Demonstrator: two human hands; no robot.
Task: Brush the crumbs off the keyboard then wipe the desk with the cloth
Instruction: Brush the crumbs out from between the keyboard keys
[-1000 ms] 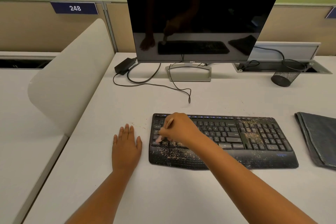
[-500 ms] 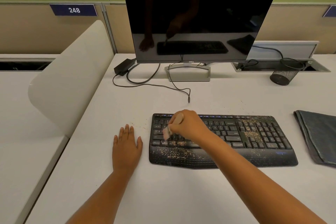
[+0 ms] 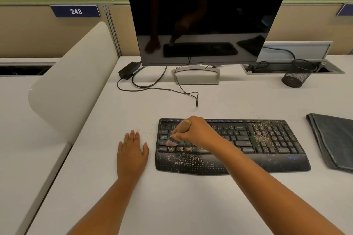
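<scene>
My left hand (image 3: pixel 131 149) lies flat and open on the white desk (image 3: pixel 172 206), fingers together, just left of the black keyboard (image 3: pixel 233 147) and holding nothing. A few stray crumbs (image 3: pixel 147 132) dot the desk between that hand and the keyboard's left edge. My right hand (image 3: pixel 193 132) is closed around the wooden handle of a small brush (image 3: pixel 178 133), its pale bristles pressed down on the keys at the keyboard's left end. Tan crumbs are strewn along the keyboard's lower key row and palm rest below the brush, and a thicker patch covers the number pad at the keyboard's right end. The brush looks light and stiff in the handle, soft at the tip; I judge a short grip near the bristles gives the best control between keys. The keyboard appears light enough to slide, so a steadying hand at its edge may help. Right of the keyboard, apart from it, the folded dark grey cloth (image 3: pixel 336 143) lies untouched; soft and limp, it should be gathered in the palm for wiping.
</scene>
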